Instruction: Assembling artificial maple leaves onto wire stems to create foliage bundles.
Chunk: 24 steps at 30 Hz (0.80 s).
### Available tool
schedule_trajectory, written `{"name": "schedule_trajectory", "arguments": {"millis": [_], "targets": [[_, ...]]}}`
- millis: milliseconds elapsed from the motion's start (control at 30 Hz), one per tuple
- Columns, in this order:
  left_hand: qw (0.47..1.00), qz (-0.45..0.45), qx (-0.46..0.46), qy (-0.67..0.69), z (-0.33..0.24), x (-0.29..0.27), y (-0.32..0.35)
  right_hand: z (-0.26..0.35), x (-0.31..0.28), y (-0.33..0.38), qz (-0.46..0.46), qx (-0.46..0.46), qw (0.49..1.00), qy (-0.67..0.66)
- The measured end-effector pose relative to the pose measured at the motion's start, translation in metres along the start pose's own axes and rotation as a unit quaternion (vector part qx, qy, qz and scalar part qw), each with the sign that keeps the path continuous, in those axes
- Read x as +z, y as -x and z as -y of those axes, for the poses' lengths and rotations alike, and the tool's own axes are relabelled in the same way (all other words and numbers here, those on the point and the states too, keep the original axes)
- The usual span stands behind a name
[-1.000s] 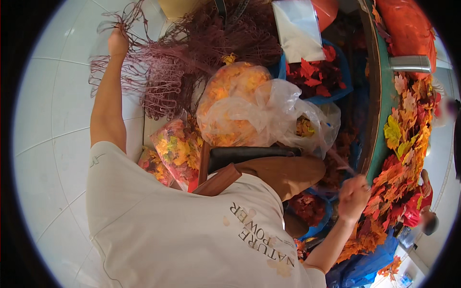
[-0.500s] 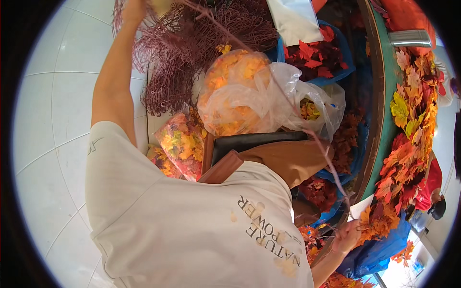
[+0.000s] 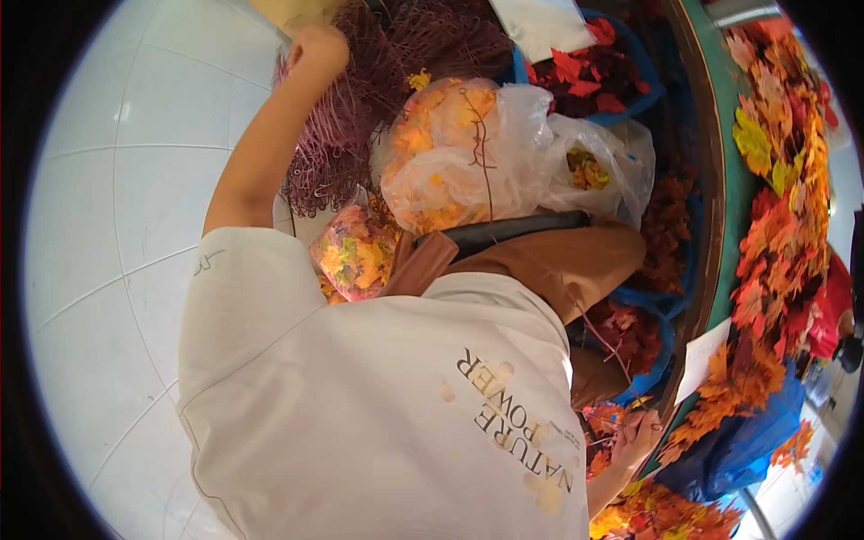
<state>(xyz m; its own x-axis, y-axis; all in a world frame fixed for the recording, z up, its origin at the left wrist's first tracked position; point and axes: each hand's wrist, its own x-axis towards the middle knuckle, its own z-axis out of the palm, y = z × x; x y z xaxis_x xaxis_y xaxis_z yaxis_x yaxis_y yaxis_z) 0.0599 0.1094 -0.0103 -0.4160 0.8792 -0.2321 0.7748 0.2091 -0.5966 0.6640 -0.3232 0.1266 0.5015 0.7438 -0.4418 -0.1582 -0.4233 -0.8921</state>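
My right hand (image 3: 637, 434), at the lower right beside the table's edge, is closed on a long thin reddish-brown artificial twig (image 3: 585, 310). The twig runs up across my brown trousers (image 3: 549, 270) and over the clear plastic bags, and its far end is hooked. Small offshoots show near my fingers. At the upper left my left hand (image 3: 317, 49) is curled closed beside a big heap of dark purplish-red twigs (image 3: 315, 153) with curled ends. What its fingers hold, if anything, is hidden.
Clear bags of orange and yellow leaves (image 3: 441, 153) lie ahead of me. Blue-lined containers (image 3: 661, 81) hold red and rust leaves. On the right a green table (image 3: 711, 54) with a brown edge carries leaf garlands (image 3: 765, 243). A blue bag (image 3: 747, 441) hangs near its end.
The twig stretched past my left hand at the top; now its far end lies over the clear bags. My left hand has come down and right. My right hand has shifted slightly left.
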Motion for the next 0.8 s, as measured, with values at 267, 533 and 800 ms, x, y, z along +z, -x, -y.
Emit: {"name": "schedule_trajectory", "arguments": {"millis": [267,533,800], "targets": [[0.783,0.121,0.308,0.526,-0.203,0.055,0.053,-0.033,-0.019,0.019,0.013,0.002,1.000,-0.012],[0.623,0.297,0.114,0.714,-0.224,0.046,0.084,-0.046,-0.031,0.029,-0.042,-0.004,0.981,0.190],[0.462,0.184,0.423,0.758,-0.073,-0.136,0.238,0.005,0.042,0.029,0.074,-0.188,0.877,0.435]]}}
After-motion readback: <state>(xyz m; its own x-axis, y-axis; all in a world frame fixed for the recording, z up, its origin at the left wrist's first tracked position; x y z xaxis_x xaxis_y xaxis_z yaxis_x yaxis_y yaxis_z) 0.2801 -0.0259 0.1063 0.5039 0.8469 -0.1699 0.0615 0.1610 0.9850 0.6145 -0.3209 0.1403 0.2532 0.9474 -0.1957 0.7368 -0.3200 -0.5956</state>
